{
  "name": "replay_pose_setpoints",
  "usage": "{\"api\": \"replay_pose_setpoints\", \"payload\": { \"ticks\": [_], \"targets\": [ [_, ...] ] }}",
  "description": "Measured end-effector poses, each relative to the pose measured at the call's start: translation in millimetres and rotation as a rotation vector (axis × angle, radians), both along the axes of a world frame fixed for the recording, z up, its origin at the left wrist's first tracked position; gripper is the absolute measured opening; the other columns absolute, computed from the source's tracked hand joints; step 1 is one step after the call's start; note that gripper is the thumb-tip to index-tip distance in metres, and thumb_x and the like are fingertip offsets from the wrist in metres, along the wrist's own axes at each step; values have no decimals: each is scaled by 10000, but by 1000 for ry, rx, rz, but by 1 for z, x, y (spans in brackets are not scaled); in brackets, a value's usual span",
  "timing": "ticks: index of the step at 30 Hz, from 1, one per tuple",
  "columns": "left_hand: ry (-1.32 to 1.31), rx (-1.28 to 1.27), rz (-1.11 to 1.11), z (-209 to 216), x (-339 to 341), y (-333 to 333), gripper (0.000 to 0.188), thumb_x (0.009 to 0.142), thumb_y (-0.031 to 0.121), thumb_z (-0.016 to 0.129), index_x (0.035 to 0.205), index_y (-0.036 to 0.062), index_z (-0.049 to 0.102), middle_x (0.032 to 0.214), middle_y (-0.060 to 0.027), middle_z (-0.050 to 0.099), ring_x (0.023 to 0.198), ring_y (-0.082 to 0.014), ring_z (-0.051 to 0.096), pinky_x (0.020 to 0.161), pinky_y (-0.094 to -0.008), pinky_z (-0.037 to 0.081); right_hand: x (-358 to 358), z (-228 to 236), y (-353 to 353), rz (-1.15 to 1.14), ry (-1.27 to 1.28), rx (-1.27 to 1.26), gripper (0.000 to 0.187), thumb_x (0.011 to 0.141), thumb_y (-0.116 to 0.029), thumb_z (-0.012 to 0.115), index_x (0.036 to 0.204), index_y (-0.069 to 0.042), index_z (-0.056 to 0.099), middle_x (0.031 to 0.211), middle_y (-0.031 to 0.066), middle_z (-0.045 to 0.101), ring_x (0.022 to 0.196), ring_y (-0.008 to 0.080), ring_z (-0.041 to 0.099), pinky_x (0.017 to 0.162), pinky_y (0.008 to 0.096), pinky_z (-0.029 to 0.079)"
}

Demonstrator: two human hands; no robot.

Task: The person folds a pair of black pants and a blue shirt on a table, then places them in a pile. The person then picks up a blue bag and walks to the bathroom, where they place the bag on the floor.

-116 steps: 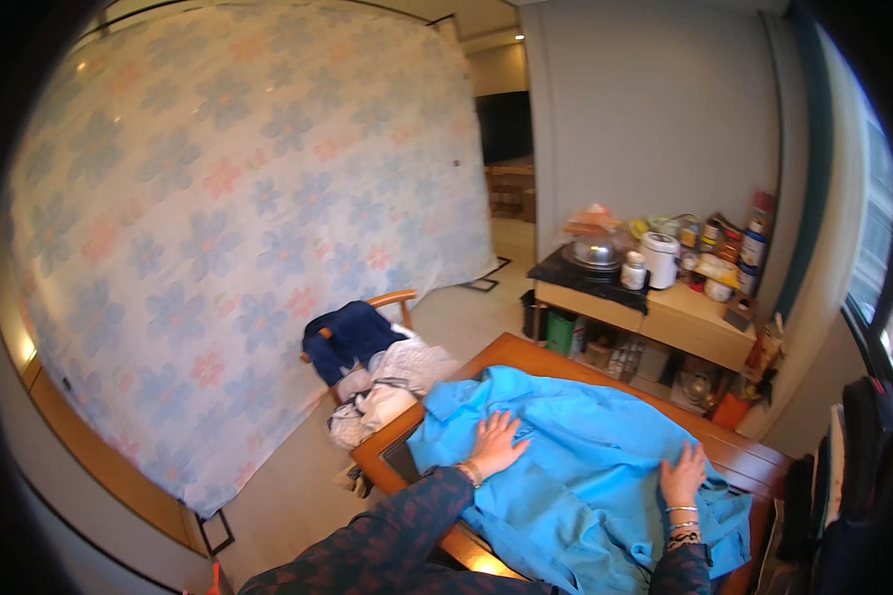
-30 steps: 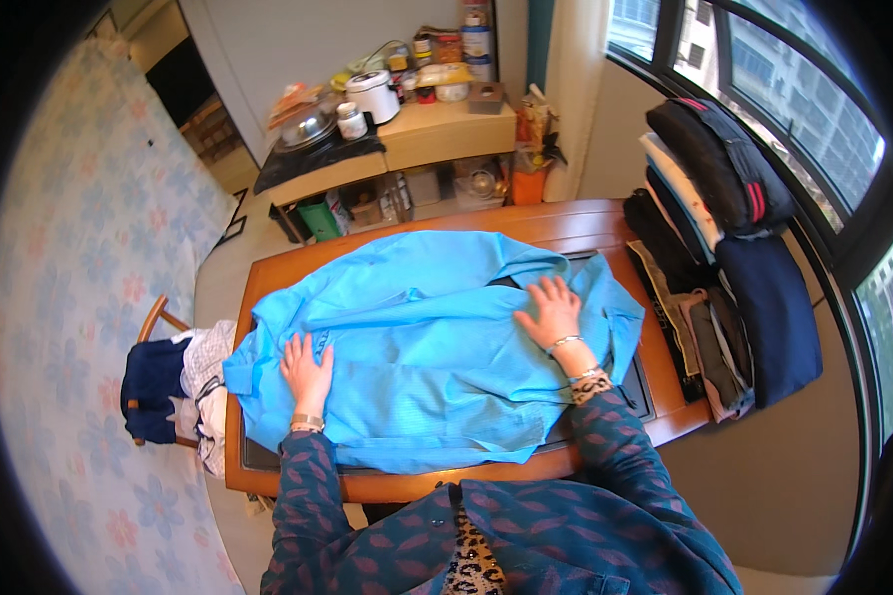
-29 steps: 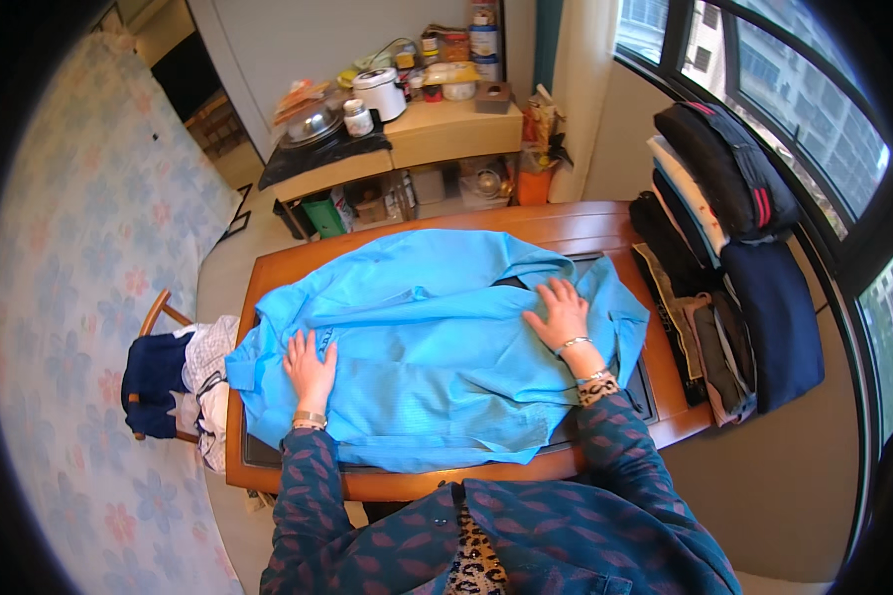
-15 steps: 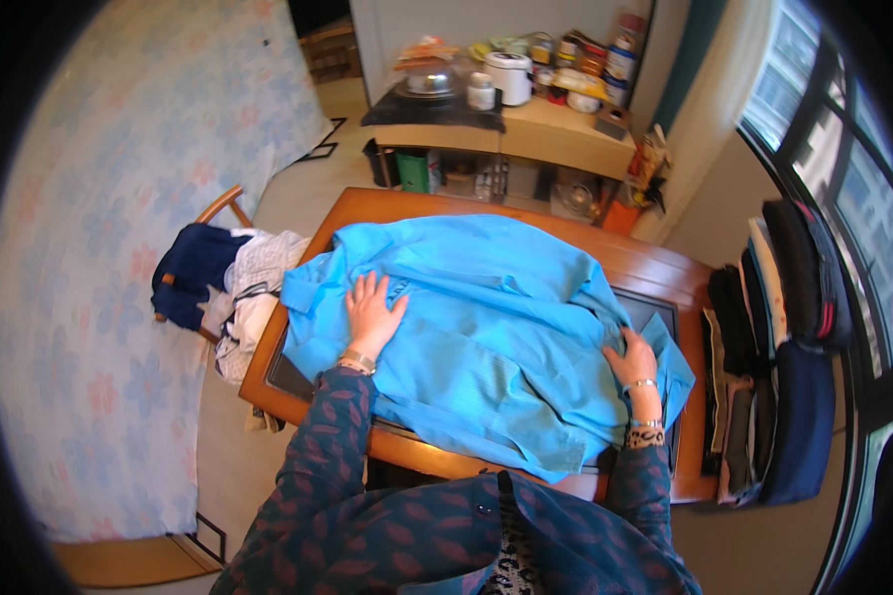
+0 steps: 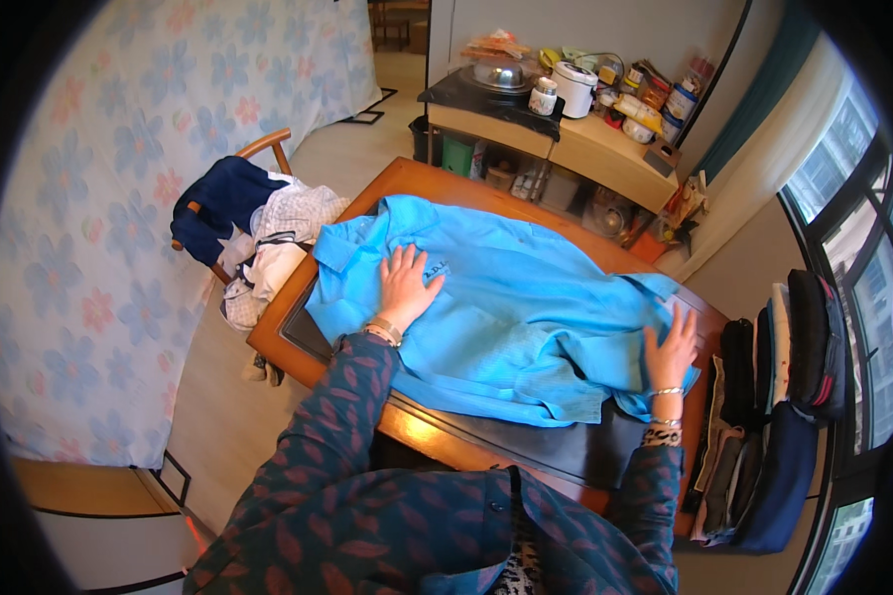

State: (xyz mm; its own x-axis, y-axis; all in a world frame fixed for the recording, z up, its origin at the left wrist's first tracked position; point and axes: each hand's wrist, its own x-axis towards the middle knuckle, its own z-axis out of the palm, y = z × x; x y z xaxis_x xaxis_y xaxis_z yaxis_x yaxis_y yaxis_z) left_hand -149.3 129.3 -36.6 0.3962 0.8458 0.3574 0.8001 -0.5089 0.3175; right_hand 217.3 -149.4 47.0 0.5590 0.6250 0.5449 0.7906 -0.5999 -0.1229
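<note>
A light blue long-sleeved shirt lies spread and rumpled across a wooden table, its collar end at the left. My left hand rests flat on the shirt's chest beside a small dark mark, fingers apart. At the shirt's right end, my right hand has its fingers spread over the edge of the fabric, slightly blurred, gripping nothing. Folds run along the shirt's lower right part. Below its near hem, a strip of the table's dark inset panel shows.
To the left, a wooden chair holds a navy garment and white clothes. Folded clothes are stacked at the table's right end, near a window. Behind stands a side table with a white cooker and jars.
The shirt's near hem has shifted away from me, uncovering more dark panel. My right hand has gone from curled at the fabric to spread fingers. The view has turned somewhat.
</note>
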Motion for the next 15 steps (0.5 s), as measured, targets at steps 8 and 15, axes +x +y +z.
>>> {"api": "replay_pose_setpoints", "payload": {
  "ticks": [8, 15],
  "targets": [
    [36, 36, 30, -2, 2, 3, 616, 887, 503, 586, 1337, 83, 562, 1502, -145, 409, 1416, -339, 303, 1150, -544, 181, -11, -58, -55, -16, 321, 26, 579, 861, -365, 685, 1319, -43, 539, 1179, 237, 630, 1080, 414, 597, 880, 469, 493],
    [9, -14, 34, -2, 3, 6, 632, 880, 500, 588, 1344, 73, 556, 1505, -142, 406, 1431, -327, 279, 1157, -555, 162, -39, 17, -73, 258, -23, 474, 147, 826, 12, 684, 971, -8, 671, 793, 142, 604, 671, 314, 606, 597, 365, 497]
  ]
}}
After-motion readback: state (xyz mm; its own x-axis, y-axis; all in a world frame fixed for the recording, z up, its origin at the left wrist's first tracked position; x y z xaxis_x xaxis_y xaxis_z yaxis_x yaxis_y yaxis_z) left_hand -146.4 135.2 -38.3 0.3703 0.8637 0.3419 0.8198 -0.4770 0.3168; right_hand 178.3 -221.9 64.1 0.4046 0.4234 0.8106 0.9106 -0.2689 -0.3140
